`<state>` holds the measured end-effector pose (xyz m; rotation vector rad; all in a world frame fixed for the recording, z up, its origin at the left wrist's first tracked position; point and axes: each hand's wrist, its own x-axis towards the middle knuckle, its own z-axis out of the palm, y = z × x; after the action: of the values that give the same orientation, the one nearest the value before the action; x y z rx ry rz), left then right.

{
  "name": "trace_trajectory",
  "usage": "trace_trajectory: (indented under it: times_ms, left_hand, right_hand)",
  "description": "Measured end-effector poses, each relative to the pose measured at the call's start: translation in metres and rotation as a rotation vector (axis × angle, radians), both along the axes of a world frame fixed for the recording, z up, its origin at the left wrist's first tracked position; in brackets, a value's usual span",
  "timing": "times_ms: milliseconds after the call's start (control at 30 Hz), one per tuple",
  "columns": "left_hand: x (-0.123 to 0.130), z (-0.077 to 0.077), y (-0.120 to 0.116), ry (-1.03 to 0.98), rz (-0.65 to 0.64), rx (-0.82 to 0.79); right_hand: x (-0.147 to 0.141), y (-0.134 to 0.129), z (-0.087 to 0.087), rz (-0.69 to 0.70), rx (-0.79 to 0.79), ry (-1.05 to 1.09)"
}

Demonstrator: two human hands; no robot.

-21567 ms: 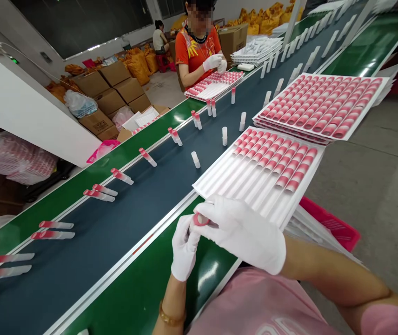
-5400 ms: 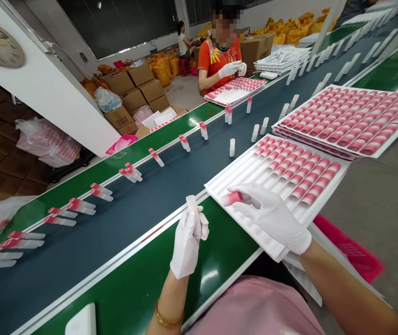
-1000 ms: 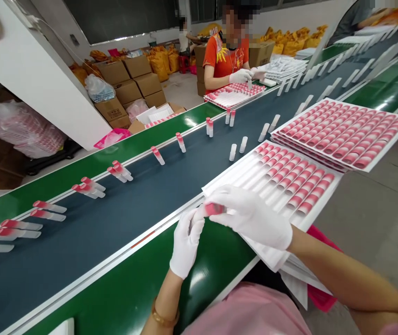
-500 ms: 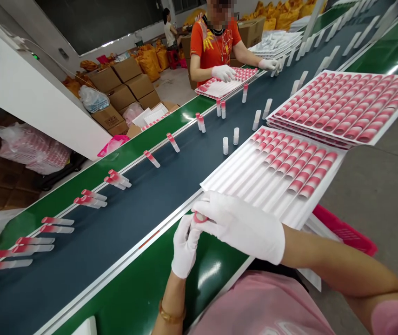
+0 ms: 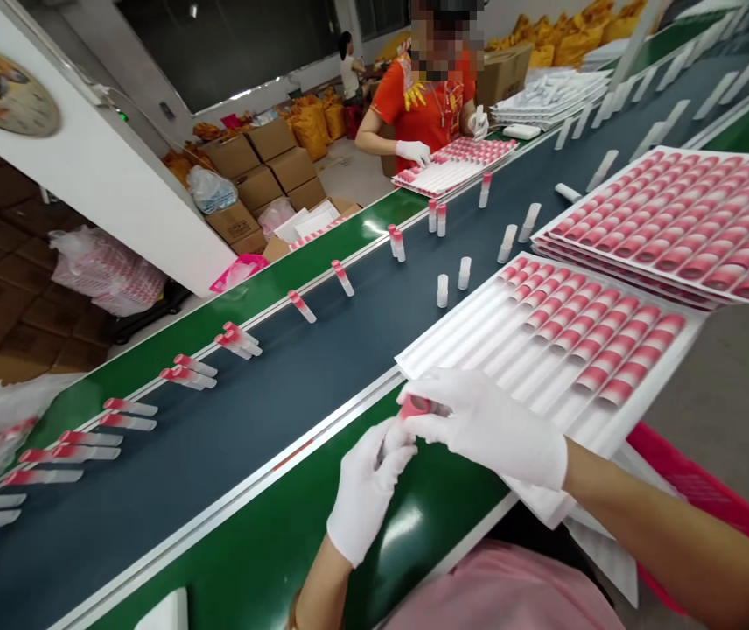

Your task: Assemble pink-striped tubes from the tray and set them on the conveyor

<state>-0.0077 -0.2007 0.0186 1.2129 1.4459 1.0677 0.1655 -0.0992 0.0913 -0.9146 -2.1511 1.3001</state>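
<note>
White gloves cover both hands. My right hand (image 5: 479, 420) has its fingers wrapped round a red cap (image 5: 415, 406), beside the near edge of a white grooved tray (image 5: 459, 350). Just below and left of it, my left hand (image 5: 371, 481) has its fingers drawn together close to the cap; whatever it pinches is too hidden to name. Rows of red-and-white pieces (image 5: 637, 354) fill the far and right parts of the tray. Behind it lies a stack of fuller trays (image 5: 689, 219).
A dark conveyor (image 5: 230, 455) crosses diagonally, carrying red-topped tubes (image 5: 341, 278) and pale tubes (image 5: 442, 290). Across it, a person in an orange shirt (image 5: 427, 105) handles another tray (image 5: 437, 179). A pink basket (image 5: 696, 490) sits below at right.
The view has shifted. The red cap in my right hand now shows more of its side. Across the belt, the person's hand has drawn back from the conveyor.
</note>
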Motion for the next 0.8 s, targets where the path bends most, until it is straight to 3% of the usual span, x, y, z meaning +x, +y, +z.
trace_trajectory:
  times_ms: [133, 233, 367, 467, 533, 600, 700, 800]
  left_hand:
    - [-0.007, -0.009, -0.003, 0.178, 0.032, 0.016]
    - [-0.014, -0.016, 0.010, 0.089, 0.021, -0.014]
    - [-0.028, -0.018, 0.035, -0.185, 0.026, 0.023]
    - [-0.039, -0.025, 0.046, 0.035, -0.018, 0.088]
    - [-0.042, -0.037, 0.048, 0.258, -0.044, 0.102]
    - [-0.042, -0.053, 0.047, 0.356, -0.052, 0.097]
    - [-0.040, -0.077, 0.042, 0.358, -0.029, 0.071]
    - [-0.035, -0.090, 0.036, 0.313, 0.018, 0.078]
  right_hand:
    - [-0.010, -0.006, -0.015, 0.072, -0.104, 0.008]
    - [-0.024, -0.003, -0.021, 0.055, -0.160, 0.032]
    - [-0.038, 0.013, -0.027, -0.039, -0.052, -0.016]
    - [-0.043, 0.023, -0.040, -0.019, 0.039, -0.112]
    - [-0.045, 0.023, -0.054, 0.023, 0.114, -0.214]
    - [-0.048, 0.017, -0.068, 0.077, 0.183, -0.328]
    - [-0.054, 0.007, -0.082, 0.133, 0.217, -0.436]
    - [-0.061, 0.001, -0.086, 0.168, 0.228, -0.502]
